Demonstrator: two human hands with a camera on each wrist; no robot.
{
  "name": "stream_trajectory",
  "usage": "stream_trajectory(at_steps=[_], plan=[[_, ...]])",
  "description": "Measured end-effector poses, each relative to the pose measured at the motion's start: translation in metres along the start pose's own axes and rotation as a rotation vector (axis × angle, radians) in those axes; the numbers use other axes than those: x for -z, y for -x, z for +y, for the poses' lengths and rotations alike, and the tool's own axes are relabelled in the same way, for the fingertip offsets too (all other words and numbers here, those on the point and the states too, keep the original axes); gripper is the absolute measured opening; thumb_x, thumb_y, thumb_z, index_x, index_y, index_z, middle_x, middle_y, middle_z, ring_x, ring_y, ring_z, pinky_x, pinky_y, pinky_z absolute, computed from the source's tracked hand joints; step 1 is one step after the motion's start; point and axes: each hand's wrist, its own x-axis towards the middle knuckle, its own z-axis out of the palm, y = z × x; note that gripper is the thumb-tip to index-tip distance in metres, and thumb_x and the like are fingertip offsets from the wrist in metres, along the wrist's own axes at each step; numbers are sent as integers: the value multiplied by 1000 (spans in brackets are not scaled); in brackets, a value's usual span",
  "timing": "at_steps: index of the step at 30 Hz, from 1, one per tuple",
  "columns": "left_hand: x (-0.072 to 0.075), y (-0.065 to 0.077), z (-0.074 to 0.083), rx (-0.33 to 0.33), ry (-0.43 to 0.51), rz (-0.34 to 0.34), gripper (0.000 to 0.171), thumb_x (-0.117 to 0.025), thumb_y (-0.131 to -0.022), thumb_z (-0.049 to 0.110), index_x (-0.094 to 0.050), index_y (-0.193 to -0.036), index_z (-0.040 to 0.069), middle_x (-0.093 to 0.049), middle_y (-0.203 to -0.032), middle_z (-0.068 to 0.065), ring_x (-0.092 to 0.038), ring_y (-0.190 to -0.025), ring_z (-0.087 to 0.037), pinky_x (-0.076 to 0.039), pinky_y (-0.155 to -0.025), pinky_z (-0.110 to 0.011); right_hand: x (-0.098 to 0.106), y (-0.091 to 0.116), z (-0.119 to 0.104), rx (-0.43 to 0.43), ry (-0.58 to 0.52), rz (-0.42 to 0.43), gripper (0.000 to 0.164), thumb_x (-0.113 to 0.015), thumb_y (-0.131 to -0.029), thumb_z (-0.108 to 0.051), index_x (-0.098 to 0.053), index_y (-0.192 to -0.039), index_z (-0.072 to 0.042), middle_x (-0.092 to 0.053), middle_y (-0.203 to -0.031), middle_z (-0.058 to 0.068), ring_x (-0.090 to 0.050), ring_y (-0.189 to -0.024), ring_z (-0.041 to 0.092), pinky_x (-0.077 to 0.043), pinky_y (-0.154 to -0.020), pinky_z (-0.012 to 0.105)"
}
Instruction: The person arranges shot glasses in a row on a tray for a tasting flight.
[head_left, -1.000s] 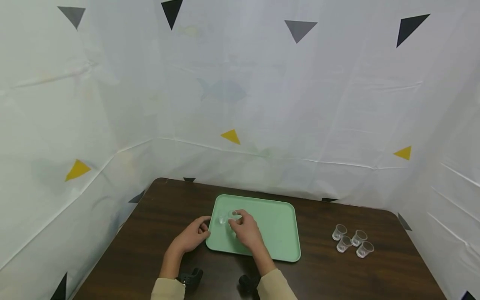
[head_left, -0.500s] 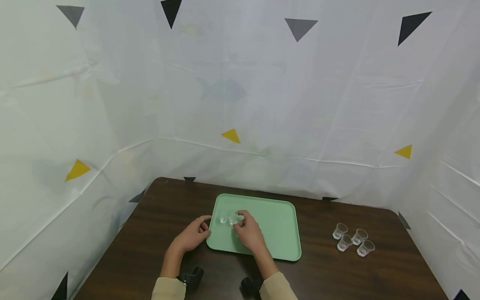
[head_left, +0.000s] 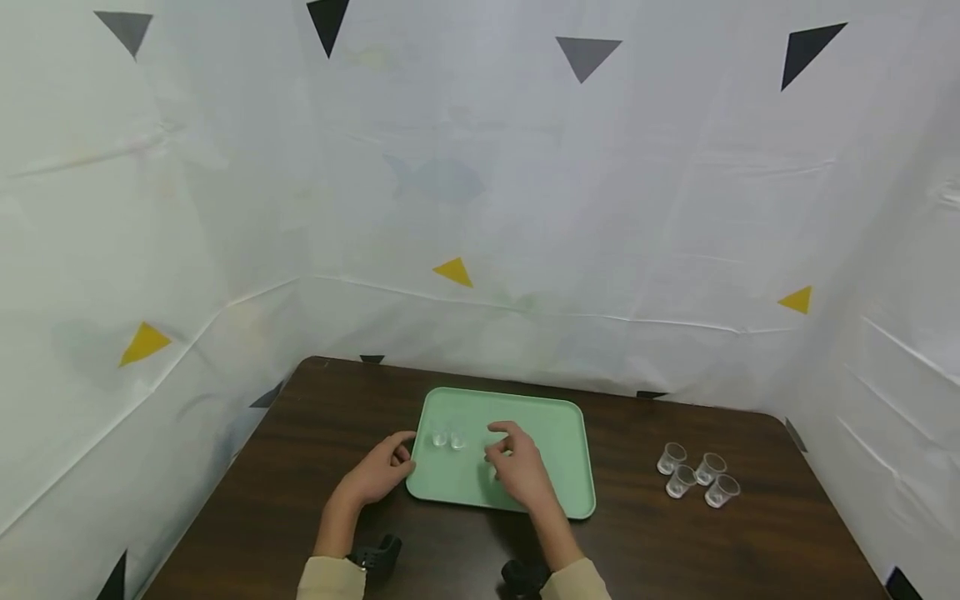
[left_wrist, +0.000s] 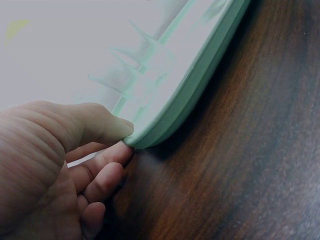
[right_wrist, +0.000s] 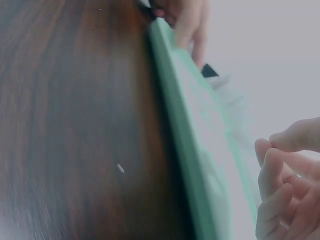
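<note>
Plainly, the left hand (head_left: 375, 472) is clamped on the left rim of the green tray (head_left: 540, 450), its thumb on the edge and a fingertip just under it. The right hand (head_left: 522, 471) hangs over the middle of the tray, holding nothing, its index finger and thumb apart and the other fingers loosely bent. Between the two hands, toward the tray's left side, two small clear cups (head_left: 457, 439) stand upright on it, side by side; whether they touch, I can't tell. Beige sleeves (head_left: 333, 579) cover the forearms on the near side of the tray. Under the tray lies a dark wood-grained surface (head_left: 622, 550). Well to the tray's right, four more clear cups (head_left: 709, 468) sit grouped on that surface. Behind the tray hangs a white sheet (head_left: 525, 167) with grey, black and yellow triangles.
</note>
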Motion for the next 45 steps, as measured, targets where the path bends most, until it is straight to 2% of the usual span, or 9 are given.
stream_trajectory(at_steps=[7,13,16,21,25,29,33,38,45], plan=[[1,2,2,6,-9,-13,54,-63,-106,12,-49,-157,0,-61,-108,-9,-55,-89,-19,-48,-80,-38,27,11,3,-41,-40,81,37,-64,-109,-24,-65,-139,-2,-76,-97,21,-65,-64,24,-49,-60,31],[2,1,3,2,1,-17,55,-63,-106,12,-49,-157,-1,-60,-107,-9,-54,-89,-20,-47,-81,-39,53,23,7,-108,-49,162,33,-63,-110,-25,-69,-135,-4,-76,-97,21,-60,-63,20,-46,-61,32],[2,1,2,1,6,-17,55,-63,-106,11,-49,-157,-1,-60,-107,-9,-54,-89,-20,-47,-81,-38,66,27,7,-138,26,199,34,-61,-110,-28,-69,-136,-7,-77,-97,16,-61,-68,18,-47,-66,33],[1,2,0,-1,18,-15,55,-64,-105,11,-49,-156,-3,-61,-106,-9,-54,-88,-20,-47,-79,-37,88,36,3,-217,248,276,39,-58,-110,-40,-68,-140,-17,-79,-102,3,-65,-79,14,-45,-70,35],[1,3,3,4,18,-9,55,-64,-105,11,-49,-156,-2,-61,-105,-9,-54,-88,-20,-47,-79,-37,106,42,5,-282,320,313,43,-56,-109,-44,-66,-143,-19,-77,-106,4,-65,-79,17,-43,-67,36],[1,4,5,5,14,-11,55,-64,-105,11,-49,-156,-2,-61,-106,-9,-55,-89,-20,-47,-80,-38,125,48,12,-309,380,339,49,-56,-109,-46,-62,-146,-15,-74,-110,9,-64,-75,21,-43,-62,37],[2,4,4,5,4,-17,55,-64,-105,11,-50,-156,-2,-61,-106,-9,-55,-89,-19,-48,-81,-38,146,58,15,-347,432,370,56,-56,-108,-48,-56,-151,-11,-74,-118,15,-67,-81,25,-46,-65,44],[2,4,5,4,2,-14,55,-64,-105,11,-50,-156,-2,-61,-106,-9,-55,-88,-20,-47,-80,-38,170,69,14,-425,426,406,62,-54,-108,-50,-51,-155,-10,-71,-123,16,-66,-81,27,-45,-68,46],[0,4,4,6,6,-15,54,-64,-105,11,-50,-156,-2,-61,-106,-8,-55,-88,-19,-47,-79,-37,192,81,18,-515,397,402,70,-51,-107,-54,-43,-161,-10,-69,-133,18,-68,-94,36,-45,-83,62]])
